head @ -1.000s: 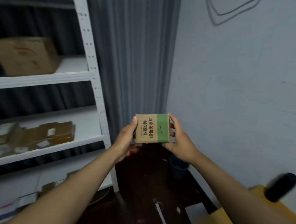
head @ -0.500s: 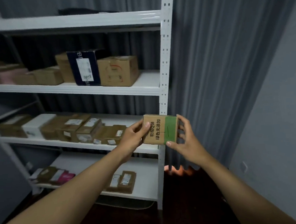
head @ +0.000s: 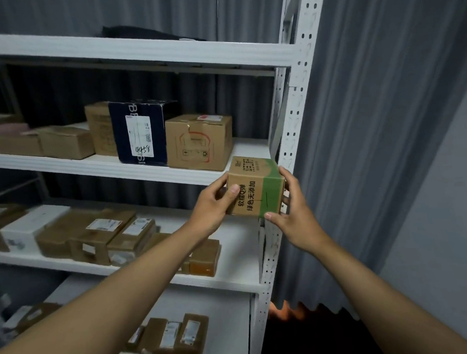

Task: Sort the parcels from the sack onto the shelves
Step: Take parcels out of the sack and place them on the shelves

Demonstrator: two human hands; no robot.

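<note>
Squarely in front of the shelving, a small cardboard parcel (head: 255, 187) with a green band and black Chinese lettering was held in the air between both hands, not resting on any shelf. It hung level with the front edge of the second shelf (head: 111, 168), just before the white perforated upright (head: 287, 135) at the unit's right end. The left hand (head: 215, 205) gripped the parcel's left side, thumb pressed on the front face and fingers wrapped behind. The right hand (head: 295, 217) clasped the green end, thumb under the lower front edge and fingers curled round the far side.

Behind the parcel, on that second shelf, stood a brown carton (head: 198, 142) with a red outline printed on it, touching a dark blue box (head: 141, 133) that bore a white label with handwritten digits. Further left sat more brown cartons (head: 66, 142), blurred towards the edge. On the shelf below (head: 233, 280) lay flat brown packages (head: 94, 237) with white labels, beside a white box (head: 30, 227). The lowest visible shelf held several small labelled packets (head: 171, 336). The top shelf (head: 137, 55) carried something dark that could not be made out. Grey curtains (head: 375, 140) hung behind and to the right of the unit.
</note>
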